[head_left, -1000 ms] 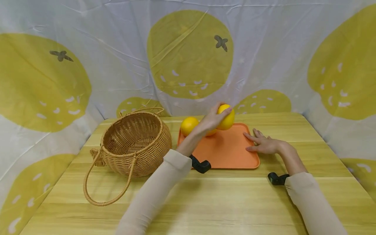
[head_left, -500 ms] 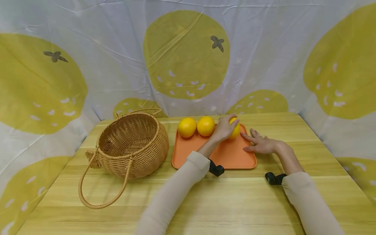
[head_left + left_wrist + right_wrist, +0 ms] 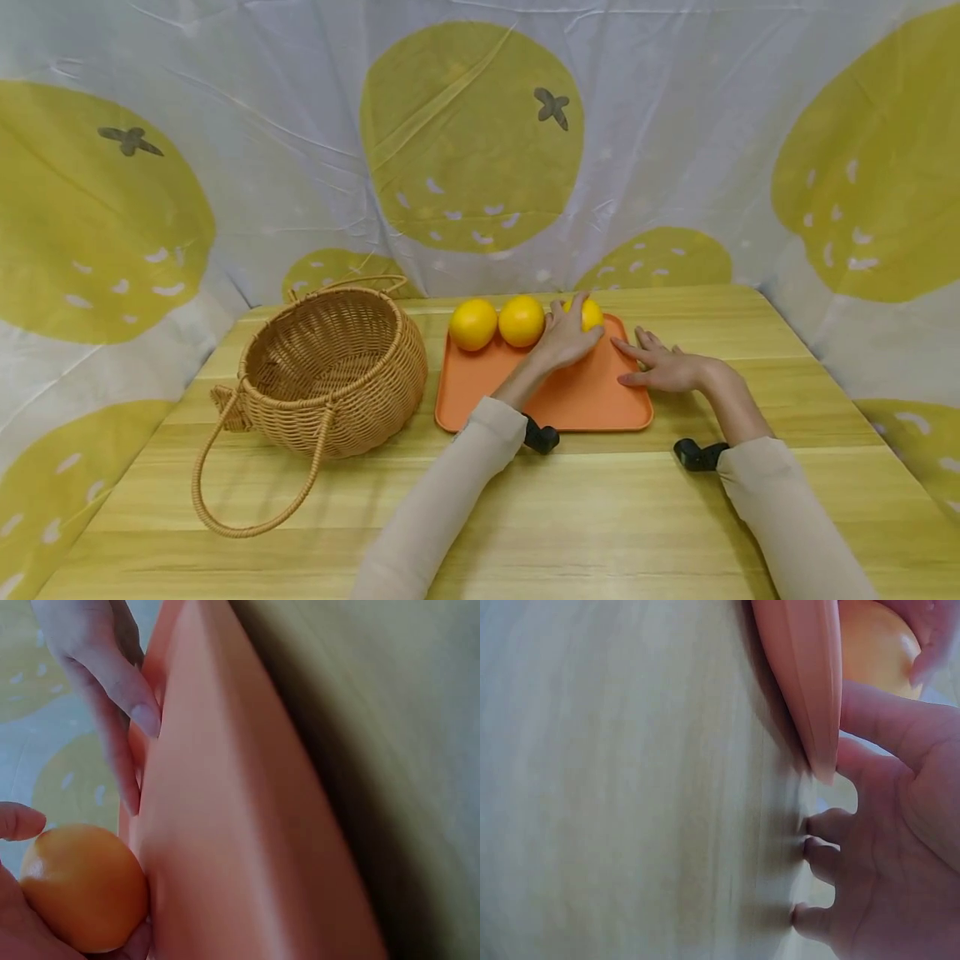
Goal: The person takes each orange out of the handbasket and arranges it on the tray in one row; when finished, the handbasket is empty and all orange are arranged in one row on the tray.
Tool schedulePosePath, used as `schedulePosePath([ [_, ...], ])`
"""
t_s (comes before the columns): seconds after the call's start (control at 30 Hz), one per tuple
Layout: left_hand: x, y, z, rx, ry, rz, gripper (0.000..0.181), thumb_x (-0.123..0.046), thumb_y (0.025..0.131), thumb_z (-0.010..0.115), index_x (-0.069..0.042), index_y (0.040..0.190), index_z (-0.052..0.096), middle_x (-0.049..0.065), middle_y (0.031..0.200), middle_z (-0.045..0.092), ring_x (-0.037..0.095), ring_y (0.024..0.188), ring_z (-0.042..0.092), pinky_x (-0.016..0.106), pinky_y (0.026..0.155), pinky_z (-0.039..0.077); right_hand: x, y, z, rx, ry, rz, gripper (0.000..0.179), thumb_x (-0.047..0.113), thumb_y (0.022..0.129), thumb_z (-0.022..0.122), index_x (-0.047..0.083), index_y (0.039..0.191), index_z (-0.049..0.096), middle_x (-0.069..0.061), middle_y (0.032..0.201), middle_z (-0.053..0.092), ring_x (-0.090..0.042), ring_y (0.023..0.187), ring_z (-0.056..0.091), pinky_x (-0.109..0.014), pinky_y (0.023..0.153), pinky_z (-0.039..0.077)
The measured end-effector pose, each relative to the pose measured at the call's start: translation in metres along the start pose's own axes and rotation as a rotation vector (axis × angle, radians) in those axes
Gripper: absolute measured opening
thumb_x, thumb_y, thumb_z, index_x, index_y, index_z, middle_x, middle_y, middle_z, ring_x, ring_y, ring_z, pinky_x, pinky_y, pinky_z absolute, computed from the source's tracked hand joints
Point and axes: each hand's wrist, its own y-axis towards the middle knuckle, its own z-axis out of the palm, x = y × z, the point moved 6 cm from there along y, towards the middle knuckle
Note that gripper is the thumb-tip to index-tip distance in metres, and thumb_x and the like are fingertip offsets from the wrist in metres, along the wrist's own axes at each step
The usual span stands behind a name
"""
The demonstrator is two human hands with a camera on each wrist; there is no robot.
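Note:
My left hand (image 3: 567, 337) curls its fingers round an orange (image 3: 592, 312) near the back right of an orange-coloured tray (image 3: 480, 392). In the left wrist view, that orange (image 3: 86, 889) sits between a fingertip above and another below, low against the tray. Two more oranges, a left one (image 3: 473, 325) and a middle one (image 3: 521, 321), stand in a row along the tray's back. My right hand (image 3: 671, 367) has its fingers spread at the tray's right edge. In the right wrist view its thumb and forefinger touch the rim, and the other fingertips rest on the table.
A wicker basket (image 3: 390, 400) stands left of the tray, its front handle (image 3: 258, 529) hanging down onto the wooden table (image 3: 600, 517). Behind the table hangs a fruit-print cloth (image 3: 300, 150). Black devices are strapped at both wrists.
My left hand has brought the third orange from the air down to the tray, then slid it left and back towards the other two. The right hand stays at the tray's edge.

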Motion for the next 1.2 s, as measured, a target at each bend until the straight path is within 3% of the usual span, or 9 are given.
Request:
schedulePosePath([
  [0.17, 0.0, 0.0, 0.004, -0.016, 0.032, 0.013, 0.065, -0.038, 0.111, 0.046, -0.023, 0.167, 0.016, 0.022, 0.168, 0.014, 0.046, 0.153, 0.026, 0.053, 0.121, 0.036, -0.001, 0.0, 0.0, 0.001, -0.002, 0.001, 0.085, 0.044, 0.106, 0.056, 0.007, 0.167, 0.01, -0.035, 0.167, -0.018, -0.053, 0.154, -0.018, -0.076, 0.117, -0.01],
  [0.43, -0.008, 0.0, 0.01, -0.197, 0.196, 0.029, 0.051, -0.034, 0.113, 0.036, -0.026, 0.163, 0.032, 0.018, 0.169, 0.019, 0.044, 0.146, 0.034, 0.05, 0.109, 0.05, -0.002, 0.001, -0.001, -0.009, -0.013, 0.007, 0.084, 0.044, 0.106, 0.055, 0.007, 0.167, 0.01, -0.035, 0.167, -0.017, -0.053, 0.154, -0.017, -0.077, 0.117, -0.009],
  [0.73, -0.009, -0.006, 0.01, -0.155, 0.213, -0.011, 0.061, -0.03, 0.111, 0.047, -0.021, 0.166, 0.022, 0.018, 0.171, 0.013, 0.042, 0.15, 0.028, 0.048, 0.111, 0.049, -0.003, 0.002, -0.001, -0.006, -0.01, 0.012, 0.084, 0.044, 0.106, 0.055, 0.007, 0.166, 0.01, -0.034, 0.167, -0.018, -0.053, 0.155, -0.018, -0.076, 0.117, -0.01],
  [0.97, -0.011, -0.008, 0.01, -0.205, 0.232, -0.054, 0.066, -0.032, 0.109, 0.051, -0.018, 0.166, 0.022, 0.018, 0.17, 0.017, 0.043, 0.152, 0.03, 0.054, 0.119, 0.039, -0.002, 0.001, -0.001, -0.009, -0.006, 0.009, 0.084, 0.044, 0.106, 0.055, 0.006, 0.166, 0.011, -0.034, 0.167, -0.018, -0.052, 0.155, -0.018, -0.076, 0.117, -0.01],
  [1.2, -0.016, -0.007, 0.013, -0.236, 0.292, -0.062, 0.068, -0.029, 0.109, 0.052, -0.012, 0.166, 0.02, 0.006, 0.174, 0.018, 0.038, 0.159, 0.019, 0.059, 0.116, 0.042, 0.0, 0.0, 0.0, -0.009, 0.0, 0.008, 0.083, 0.043, 0.107, 0.055, 0.006, 0.166, 0.01, -0.033, 0.167, -0.018, -0.052, 0.155, -0.019, -0.075, 0.118, -0.011],
])
